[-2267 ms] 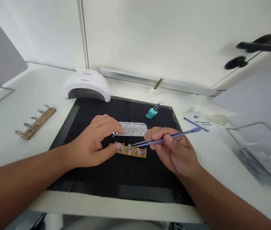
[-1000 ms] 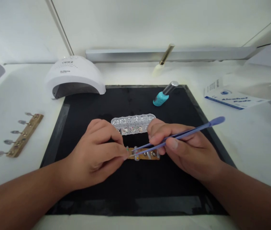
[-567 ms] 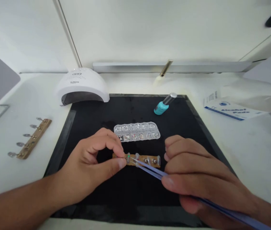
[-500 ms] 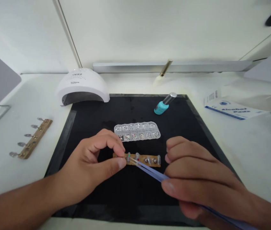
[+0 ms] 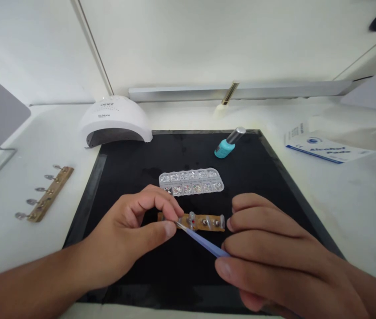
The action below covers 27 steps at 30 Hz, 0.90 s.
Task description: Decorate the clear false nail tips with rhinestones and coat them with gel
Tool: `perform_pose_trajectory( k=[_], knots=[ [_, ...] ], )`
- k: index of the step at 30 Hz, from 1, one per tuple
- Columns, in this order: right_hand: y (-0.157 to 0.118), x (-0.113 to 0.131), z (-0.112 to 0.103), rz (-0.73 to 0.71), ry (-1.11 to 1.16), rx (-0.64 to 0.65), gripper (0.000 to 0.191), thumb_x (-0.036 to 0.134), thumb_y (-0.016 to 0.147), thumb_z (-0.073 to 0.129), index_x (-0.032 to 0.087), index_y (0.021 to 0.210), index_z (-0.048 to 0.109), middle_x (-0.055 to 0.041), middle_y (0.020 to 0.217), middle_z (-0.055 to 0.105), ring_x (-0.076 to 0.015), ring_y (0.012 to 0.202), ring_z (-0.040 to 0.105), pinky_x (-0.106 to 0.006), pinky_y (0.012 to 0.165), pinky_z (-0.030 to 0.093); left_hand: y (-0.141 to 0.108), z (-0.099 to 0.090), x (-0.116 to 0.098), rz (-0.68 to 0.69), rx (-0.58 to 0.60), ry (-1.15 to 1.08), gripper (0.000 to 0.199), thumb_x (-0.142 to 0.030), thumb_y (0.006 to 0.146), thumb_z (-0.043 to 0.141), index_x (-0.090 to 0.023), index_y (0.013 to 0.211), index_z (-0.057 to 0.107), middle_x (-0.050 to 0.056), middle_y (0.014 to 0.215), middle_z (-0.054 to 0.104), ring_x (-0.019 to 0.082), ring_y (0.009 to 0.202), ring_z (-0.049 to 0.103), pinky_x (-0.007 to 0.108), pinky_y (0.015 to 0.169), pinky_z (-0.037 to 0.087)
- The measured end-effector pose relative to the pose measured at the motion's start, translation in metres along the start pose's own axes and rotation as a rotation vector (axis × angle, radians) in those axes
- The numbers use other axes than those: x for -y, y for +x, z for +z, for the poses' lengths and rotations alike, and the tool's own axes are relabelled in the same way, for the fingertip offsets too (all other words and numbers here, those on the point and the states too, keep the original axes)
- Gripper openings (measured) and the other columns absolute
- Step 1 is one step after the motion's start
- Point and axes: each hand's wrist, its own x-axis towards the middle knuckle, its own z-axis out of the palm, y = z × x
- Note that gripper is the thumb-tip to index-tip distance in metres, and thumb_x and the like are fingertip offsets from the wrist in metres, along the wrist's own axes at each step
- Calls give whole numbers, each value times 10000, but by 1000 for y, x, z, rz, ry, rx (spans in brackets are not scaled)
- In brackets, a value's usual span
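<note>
My right hand (image 5: 267, 252) is closed around a pair of blue tweezers (image 5: 207, 243), with the slim metal points aimed left. Those points meet the thumb and index finger of my left hand (image 5: 131, 235), which are pinched together; what lies between them is hidden. Just behind the fingertips, a wooden strip (image 5: 199, 226) lies across the black mat. It carries several clear nail tips on small metal posts, and one nail tip (image 5: 192, 218) has a red dot on it. My left fingers cover the strip's left part.
Behind the strip sits a clear compartment case (image 5: 191, 181) of small gems. A turquoise polish bottle (image 5: 225, 148), a pale bottle with a gold cap (image 5: 222, 107), a white nail lamp (image 5: 118, 117), an Alcohol Pads box (image 5: 327, 149) and another nail-tip strip (image 5: 50, 195) stand around.
The tweezers and my right hand have shifted a little left. My left index finger has moved right, and the nail tip with a green dot is now covered.
</note>
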Motion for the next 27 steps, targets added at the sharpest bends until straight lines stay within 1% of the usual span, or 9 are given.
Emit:
perform_pose_trajectory(
  k=[4, 7, 11, 13, 15, 18, 20, 22, 27],
  knots=[
    [0, 0, 0, -16, -2, 22, 153, 330, 937, 625, 261, 1055, 694, 11, 771, 764, -176, 787, 689, -365, 977, 508, 1, 0, -1, -23, 19, -33, 105, -143, 860, 642, -242, 837, 669, -20, 966, 658, 134, 1014, 597, 275, 913, 480],
    [0, -3, 0, -28, -8, 32, 158, 334, 954, 599, 257, 1073, 670, 13, 767, 760, -177, 786, 688, -378, 971, 507, 2, 0, -1, -29, 25, -49, 96, -140, 861, 641, -229, 833, 666, -11, 963, 660, 137, 1004, 597, 280, 913, 479],
    [1, -4, 1, -22, 7, 21, 128, 326, 948, 610, 261, 1034, 678, 14, 764, 747, -162, 771, 679, -354, 979, 506, 3, 0, -1, -41, 55, -60, 94, -133, 861, 633, -222, 835, 650, -12, 979, 655, 130, 988, 590, 269, 892, 474],
    [1, -1, 3, 4, 48, 11, 124, 320, 925, 644, 269, 1025, 695, 5, 759, 739, -164, 766, 674, -353, 956, 518, 2, -1, -1, -44, 65, -59, 94, -132, 864, 625, -221, 838, 644, -12, 981, 653, 130, 984, 585, 268, 889, 469],
    [-1, 3, 7, 74, 86, -29, 127, 325, 921, 647, 293, 1031, 701, 0, 752, 727, -173, 770, 672, -371, 929, 527, 2, -1, -2, -48, 70, -52, 90, -132, 864, 622, -216, 836, 638, -8, 979, 650, 135, 981, 580, 275, 886, 463],
    [-5, 11, 14, 184, 69, -106, 154, 329, 976, 552, 301, 1059, 679, 1, 746, 701, -178, 785, 668, -410, 925, 526, 2, -1, -2, -74, 82, -33, 70, -153, 871, 621, -207, 828, 624, -4, 987, 640, 143, 980, 565, 288, 896, 444],
    [-7, 13, 17, 175, 38, -102, 168, 309, 993, 519, 263, 1072, 660, 0, 761, 690, -170, 791, 662, -416, 930, 528, 2, -1, -3, -92, 95, -21, 60, -172, 881, 621, -205, 831, 616, -8, 1003, 629, 141, 982, 554, 290, 909, 430],
    [-8, 13, 18, 133, 22, -66, 150, 288, 986, 533, 238, 1069, 649, -1, 780, 687, -165, 802, 662, -413, 939, 531, 2, -2, -3, -94, 103, -8, 58, -178, 885, 620, -207, 835, 612, -16, 1012, 621, 136, 986, 547, 285, 915, 420],
    [-6, 11, 15, 123, 25, -39, 105, 254, 980, 544, 233, 1017, 640, 2, 786, 698, -163, 817, 666, -398, 924, 542, 4, -3, -2, -80, 108, 24, 65, -157, 871, 615, -213, 837, 608, -26, 1022, 620, 129, 977, 549, 285, 904, 422]
  ],
)
